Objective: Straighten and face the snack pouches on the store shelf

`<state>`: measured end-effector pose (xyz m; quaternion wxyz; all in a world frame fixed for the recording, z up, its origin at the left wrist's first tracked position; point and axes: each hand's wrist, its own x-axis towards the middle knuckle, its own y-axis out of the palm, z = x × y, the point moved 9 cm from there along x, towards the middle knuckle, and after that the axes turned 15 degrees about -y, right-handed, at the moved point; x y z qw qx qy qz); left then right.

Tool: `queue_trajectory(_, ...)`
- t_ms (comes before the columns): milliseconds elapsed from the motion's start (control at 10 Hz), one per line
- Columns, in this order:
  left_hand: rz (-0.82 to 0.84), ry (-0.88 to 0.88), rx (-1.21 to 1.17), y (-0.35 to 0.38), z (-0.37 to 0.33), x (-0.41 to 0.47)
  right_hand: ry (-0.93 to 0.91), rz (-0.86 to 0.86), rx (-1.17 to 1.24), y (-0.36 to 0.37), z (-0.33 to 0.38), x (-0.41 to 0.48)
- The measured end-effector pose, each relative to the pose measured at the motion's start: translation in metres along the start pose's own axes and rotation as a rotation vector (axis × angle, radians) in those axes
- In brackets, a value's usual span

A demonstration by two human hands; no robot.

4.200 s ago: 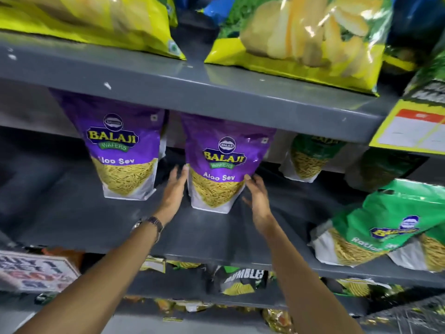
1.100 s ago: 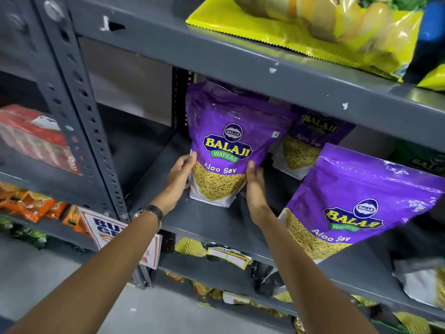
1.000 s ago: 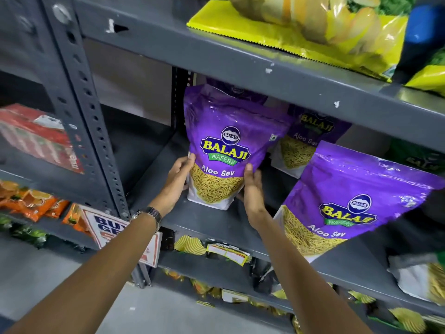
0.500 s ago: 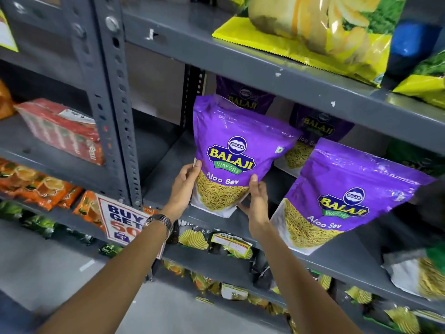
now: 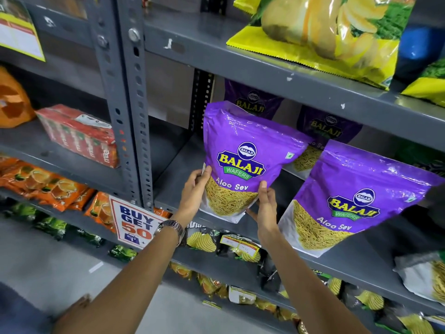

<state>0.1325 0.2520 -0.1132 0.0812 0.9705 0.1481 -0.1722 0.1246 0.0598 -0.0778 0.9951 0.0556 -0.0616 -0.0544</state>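
A purple Aloo Sev pouch (image 5: 243, 150) stands upright near the front edge of the grey middle shelf (image 5: 356, 259), label facing me. My left hand (image 5: 195, 191) grips its lower left edge and my right hand (image 5: 266, 206) grips its lower right corner. A second purple pouch (image 5: 356, 196) leans to its right, also at the front. Two more purple pouches (image 5: 252, 102) (image 5: 327, 127) stand behind them, partly hidden under the shelf above.
A grey perforated upright post (image 5: 134, 104) borders the bay on the left, with a promo sign (image 5: 133, 222) at its foot. Yellow chip bags (image 5: 325, 32) lie on the shelf above. Red packs (image 5: 79, 133) and orange packets (image 5: 48, 184) fill the left bay. A green and white pouch (image 5: 423, 276) sits far right.
My view has drifted left and down since half a second ago. The pouch in my hands has come slightly forward toward the shelf edge; both hands keep their grip on it.
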Motion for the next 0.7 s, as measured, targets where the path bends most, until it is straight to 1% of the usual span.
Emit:
queue_trajectory(200,-0.017,-0.002,0.004,0.000,-0.001,-0.005,0.001,-0.005,0.009,0.000,0.004,-0.004)
queue_trajectory(300,-0.036,0.070,-0.014,-0.003,-0.012,-0.015,0.025,-0.024,0.013,-0.003,0.005,-0.009)
queue_trajectory(400,-0.202,0.313,-0.084,-0.023,-0.035,-0.040,-0.022,-0.118,-0.021,-0.015,0.014,-0.024)
queue_trajectory(500,-0.258,0.596,-0.082,-0.020,-0.059,-0.089,-0.159,-0.140,-0.037,-0.020,0.039,-0.051)
queue_trajectory(600,-0.121,0.794,-0.076,0.009,-0.094,-0.147,-0.367,-0.057,-0.143,-0.016,0.084,-0.072)
queue_trajectory(700,-0.050,1.030,-0.063,0.044,-0.150,-0.204,-0.630,-0.081,-0.282,-0.021,0.150,-0.080)
